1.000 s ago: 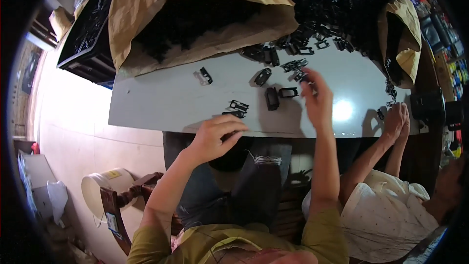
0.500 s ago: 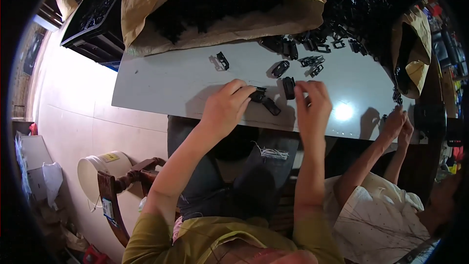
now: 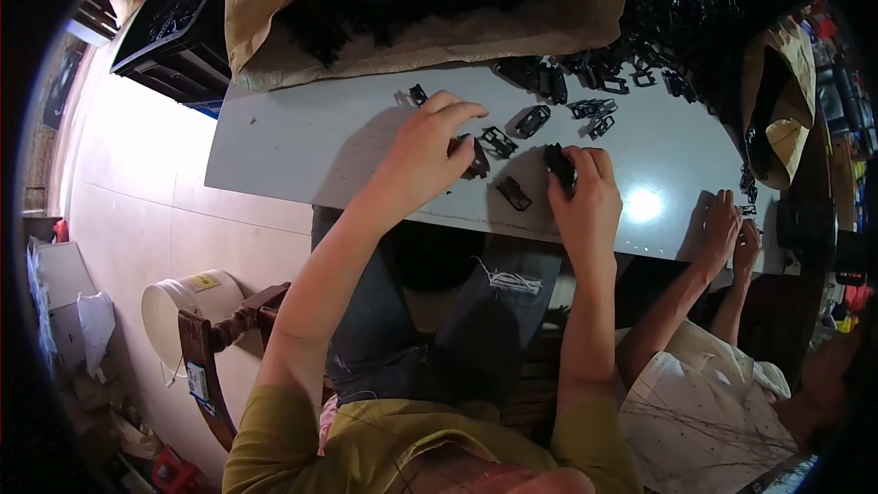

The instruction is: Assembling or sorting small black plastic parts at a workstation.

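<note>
My left hand (image 3: 422,154) is raised over the white table, thumb and fingers apart, with nothing between them. Partly behind its thumb lies a black plastic piece (image 3: 478,163), and just right of that a black open-framed piece (image 3: 498,142). Beyond the fingers sits another small black piece (image 3: 418,94). My right hand (image 3: 587,190) is closed on a black oblong plastic part (image 3: 559,165), whose lower end the fingers hide. Between the two hands, nearer the front edge, rests a black rectangular part (image 3: 513,193). Farther back is a black oval-ended part (image 3: 532,121).
A large brown paper bag (image 3: 366,69) full of black pieces lies open at the back of the white table (image 3: 274,151). Behind it, black parts (image 3: 677,0) are heaped. A black crate (image 3: 174,64) stands left. At right, a co-worker's hands (image 3: 722,229) handle small pieces by another paper bag (image 3: 786,119).
My left hand has let go of the black pieces by the front edge, opened and moved away from me. My right hand has taken hold of the upright oblong part beside it.
</note>
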Motion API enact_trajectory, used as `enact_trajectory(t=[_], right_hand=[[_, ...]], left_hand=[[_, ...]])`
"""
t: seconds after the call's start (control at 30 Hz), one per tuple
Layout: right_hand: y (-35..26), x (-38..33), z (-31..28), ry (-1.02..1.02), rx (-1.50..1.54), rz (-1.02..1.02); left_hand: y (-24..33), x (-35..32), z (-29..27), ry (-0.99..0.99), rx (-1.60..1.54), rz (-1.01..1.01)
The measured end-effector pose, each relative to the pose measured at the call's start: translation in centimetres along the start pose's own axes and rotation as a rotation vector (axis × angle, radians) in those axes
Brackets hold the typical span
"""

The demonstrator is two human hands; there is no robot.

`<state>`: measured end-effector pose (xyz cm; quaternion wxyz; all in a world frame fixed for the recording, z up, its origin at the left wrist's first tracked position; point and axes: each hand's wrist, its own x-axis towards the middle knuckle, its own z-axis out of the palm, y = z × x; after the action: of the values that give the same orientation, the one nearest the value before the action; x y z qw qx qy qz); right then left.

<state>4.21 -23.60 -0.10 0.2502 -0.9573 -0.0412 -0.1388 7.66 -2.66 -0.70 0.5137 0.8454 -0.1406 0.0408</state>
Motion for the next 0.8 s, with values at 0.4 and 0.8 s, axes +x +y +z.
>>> enact_trajectory(t=[0.4,0.8], right_hand=[[1.5,-0.9,0.5,0.228,0.108,-0.087],[0.3,-3.9,-0.7,0.301,0.031,-0.109]], left_hand=[[-0.3,-4.0,-1.8,0.072,0.063,0.058],[-7.1,10.5,-9.0,0.176,0.852,-0.442]])
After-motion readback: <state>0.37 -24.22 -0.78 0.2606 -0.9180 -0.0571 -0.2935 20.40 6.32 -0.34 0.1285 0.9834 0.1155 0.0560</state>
